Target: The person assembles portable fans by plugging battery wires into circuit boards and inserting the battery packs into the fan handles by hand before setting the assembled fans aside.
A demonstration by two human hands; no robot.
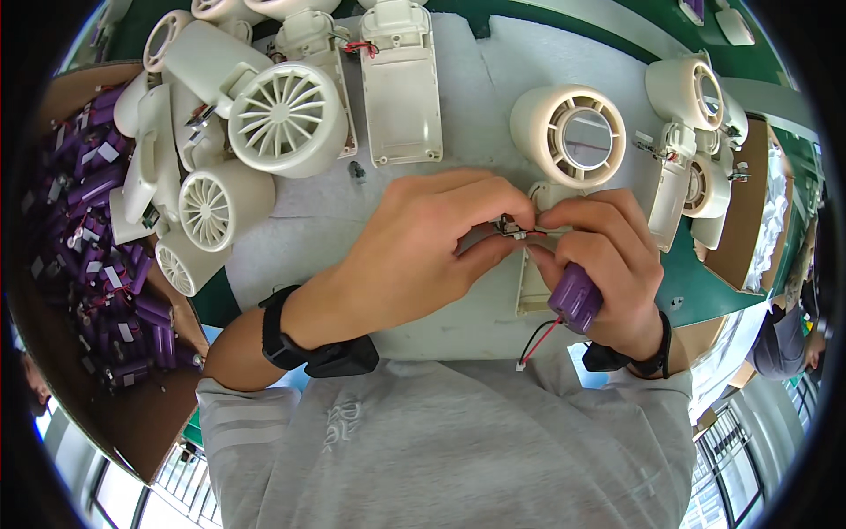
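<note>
My left hand [423, 251] pinches a small dark connector [509, 227] between thumb and forefinger, over a cream fan housing [568, 137] with a handle shell below it. My right hand [608, 260] meets it at the connector with its fingertips and holds a purple cylindrical battery [577, 295] in the palm. Red and black wires [539, 339] hang from the battery and end in a small white plug. Both wrists wear black bands.
A grey foam mat [476, 79] covers the green bench. Several cream fan bodies [273, 110] and handle shells [401, 84] lie at the upper left, more [696, 132] at the right. A cardboard box of purple batteries [97, 256] stands at the left.
</note>
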